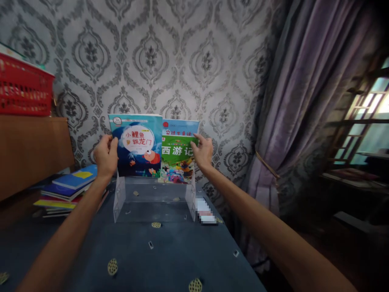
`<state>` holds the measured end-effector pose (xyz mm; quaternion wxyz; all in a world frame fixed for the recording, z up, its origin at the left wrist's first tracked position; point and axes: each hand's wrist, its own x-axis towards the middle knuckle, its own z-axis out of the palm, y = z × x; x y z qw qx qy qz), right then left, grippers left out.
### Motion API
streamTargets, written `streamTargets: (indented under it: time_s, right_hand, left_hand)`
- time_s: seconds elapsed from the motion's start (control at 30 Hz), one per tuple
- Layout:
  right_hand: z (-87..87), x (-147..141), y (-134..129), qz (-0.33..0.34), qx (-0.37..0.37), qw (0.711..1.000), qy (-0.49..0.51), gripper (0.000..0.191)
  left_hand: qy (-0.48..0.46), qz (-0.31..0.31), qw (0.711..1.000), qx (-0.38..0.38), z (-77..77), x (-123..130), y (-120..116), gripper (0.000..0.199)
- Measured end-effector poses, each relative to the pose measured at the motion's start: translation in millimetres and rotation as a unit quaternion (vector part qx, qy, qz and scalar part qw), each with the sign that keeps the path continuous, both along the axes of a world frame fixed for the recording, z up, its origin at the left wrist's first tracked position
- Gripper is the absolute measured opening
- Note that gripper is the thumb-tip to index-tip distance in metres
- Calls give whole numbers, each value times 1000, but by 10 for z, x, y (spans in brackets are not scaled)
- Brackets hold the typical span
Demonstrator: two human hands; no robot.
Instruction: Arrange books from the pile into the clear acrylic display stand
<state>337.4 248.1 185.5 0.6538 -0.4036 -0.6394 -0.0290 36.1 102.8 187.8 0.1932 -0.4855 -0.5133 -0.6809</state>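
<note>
1 head-worn camera looks forward and down from between the bare left forearm [73, 227] and the bare right forearm [258, 215], which enter at lower left and lower right. The dark blue patterned table [170, 259] is nearest, at bottom centre; the glossy dark-blue picture book [136, 162], near centre, is within arms' reach; the grey damask-patterned wall [179, 52] faces it across the top.
</note>
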Motion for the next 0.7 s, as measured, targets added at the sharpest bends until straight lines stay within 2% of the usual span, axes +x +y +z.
streamTargets:
  time_s: [0.1,0.2,0.3,0.4,0.5,0.7]
  right_hand:
    - [-71,-11,-61,35,16,998,55,54]
    - [-158,-27,-164,111,24,991,68,49]
    - [-228,-50,-268,185,15,983,17,44]
    - [-279,-78,-293,231,-10,971,-55,41]
    - [-323,-89,-219,243,-37,966,-77,36]
    - [-366,-12,-20,219,-61,973,-45,18]
  left_hand:
    - [1,-26,1000,-10,-22,85,39,21]
    - [4,-34,999,-12,-33,184,88,22]
    - [-1,-63,998,-10,-51,289,150,22]
    - [-21,-104,994,-10,-88,398,237,22]
    - [-33,-143,989,1,-138,506,340,24]
    - [-10,-202,979,15,-233,694,556,34]
